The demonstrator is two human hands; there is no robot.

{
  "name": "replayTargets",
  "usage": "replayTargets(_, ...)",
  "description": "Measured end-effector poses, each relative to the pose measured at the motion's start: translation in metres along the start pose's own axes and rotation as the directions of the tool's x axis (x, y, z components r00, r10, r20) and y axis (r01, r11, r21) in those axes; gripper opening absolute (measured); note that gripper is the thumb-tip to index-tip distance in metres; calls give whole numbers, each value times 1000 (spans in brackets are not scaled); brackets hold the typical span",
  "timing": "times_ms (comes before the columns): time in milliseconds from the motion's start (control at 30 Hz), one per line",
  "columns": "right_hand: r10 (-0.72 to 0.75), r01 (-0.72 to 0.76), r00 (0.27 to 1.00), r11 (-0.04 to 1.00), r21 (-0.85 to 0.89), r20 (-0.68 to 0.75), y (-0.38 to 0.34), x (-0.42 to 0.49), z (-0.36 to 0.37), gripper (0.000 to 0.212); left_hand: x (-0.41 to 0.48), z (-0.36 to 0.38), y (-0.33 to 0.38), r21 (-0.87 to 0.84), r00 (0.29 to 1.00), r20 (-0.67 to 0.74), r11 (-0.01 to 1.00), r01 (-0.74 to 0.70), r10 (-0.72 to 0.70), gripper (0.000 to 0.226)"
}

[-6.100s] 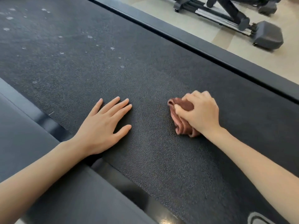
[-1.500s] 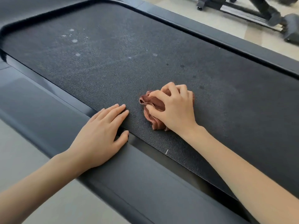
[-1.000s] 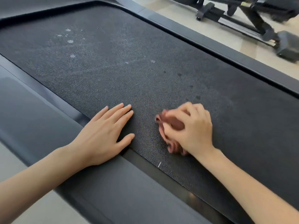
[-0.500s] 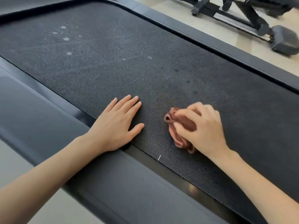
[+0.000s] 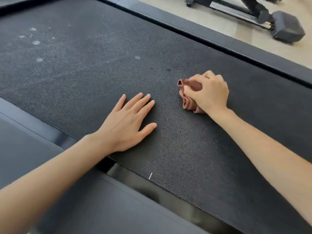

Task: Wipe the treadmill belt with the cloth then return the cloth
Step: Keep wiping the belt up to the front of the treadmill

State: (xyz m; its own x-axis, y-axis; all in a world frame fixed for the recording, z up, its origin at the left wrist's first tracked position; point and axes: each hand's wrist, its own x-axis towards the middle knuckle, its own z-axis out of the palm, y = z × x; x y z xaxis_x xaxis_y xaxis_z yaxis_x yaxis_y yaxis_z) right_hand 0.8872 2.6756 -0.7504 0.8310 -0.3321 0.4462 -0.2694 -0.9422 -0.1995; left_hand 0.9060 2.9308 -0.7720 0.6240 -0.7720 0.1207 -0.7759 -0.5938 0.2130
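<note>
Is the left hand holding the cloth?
No, the left hand lies flat on the belt, while the right hand grips the cloth.

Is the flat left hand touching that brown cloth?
Apart. The head view shows bare belt between the left hand and the cloth, which the right hand grips.

Cloth [image 5: 188, 100] on belt [image 5: 84, 73], right of left hand [image 5: 125, 125]

Bright, soft, even light, faint sheen on the side rail [image 5: 55, 137], slight blur and wide-angle bending at edges
</note>
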Motion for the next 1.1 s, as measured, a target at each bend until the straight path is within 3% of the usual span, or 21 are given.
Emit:
replayTargets(100,40,-37,996,999,-36,81,0,26,12,32,7,5,8,-2,999,-44,1000,18,-18,76)
replayTargets(267,-137,129,988,986,108,69,19,-45,-28,39,4,7,6,-3,998,-66,1000,11,-12,71)
replayTargets(467,-275,262,953,958,115,125,66,-105,-77,31,4,11,4,-2,998,-68,1000,8,-8,69)
replayTargets(667,-127,124,992,985,116,15,49,-21,-20,37,3,9,6,-7,998,-63,1000,8,-9,69)
replayTargets(833,-38,39,994,999,-15,105,25,85,34,40,4,8,6,-4,999,-53,1000,7,-7,68)
replayTargets(967,67,-59,994,994,-94,85,4,105,53,40,4,7,5,-7,999,-49,1000,10,-11,69)
replayTargets(1100,-151,147,984,988,43,94,1,57,30,35,3,5,-6,-5,1000,-15,1000,-24,24,67)
